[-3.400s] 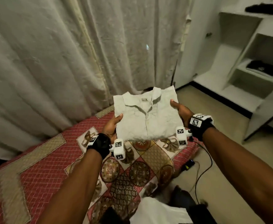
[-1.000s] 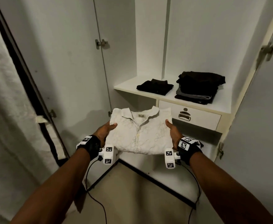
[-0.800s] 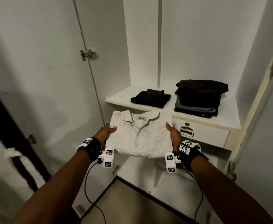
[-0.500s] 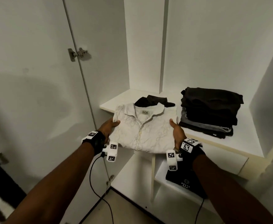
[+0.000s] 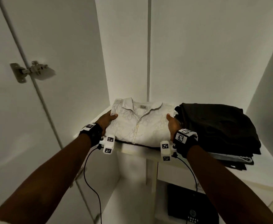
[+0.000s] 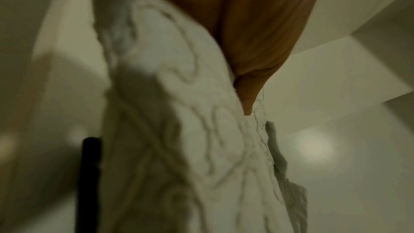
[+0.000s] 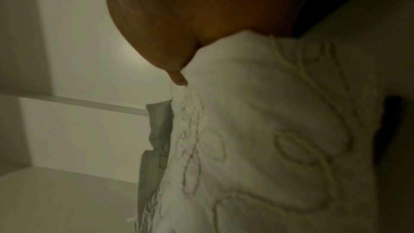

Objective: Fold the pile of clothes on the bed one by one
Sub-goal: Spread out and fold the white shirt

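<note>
A folded white collared shirt (image 5: 140, 123) with embroidered swirls lies flat over the left part of the white wardrobe shelf (image 5: 137, 151), covering a small dark garment whose edge shows beneath it. My left hand (image 5: 107, 118) grips the shirt's left edge, thumb on top. My right hand (image 5: 172, 122) grips its right edge the same way, beside the dark stack. In the left wrist view the thumb presses the white shirt (image 6: 179, 130); the right wrist view shows the thumb on the shirt (image 7: 257, 130) too. The fingers under the shirt are hidden.
A tall stack of folded dark clothes (image 5: 216, 128) fills the shelf's right side, close to my right hand. The open wardrobe door (image 5: 27, 110) with its hinge (image 5: 29, 71) stands at the left. A black folded item (image 5: 190, 206) lies on the lower shelf.
I carried the folded shirt from the bed to the wardrobe, raised it and moved it forward over the shelf, above the small dark garment. Both hands kept their grip.
</note>
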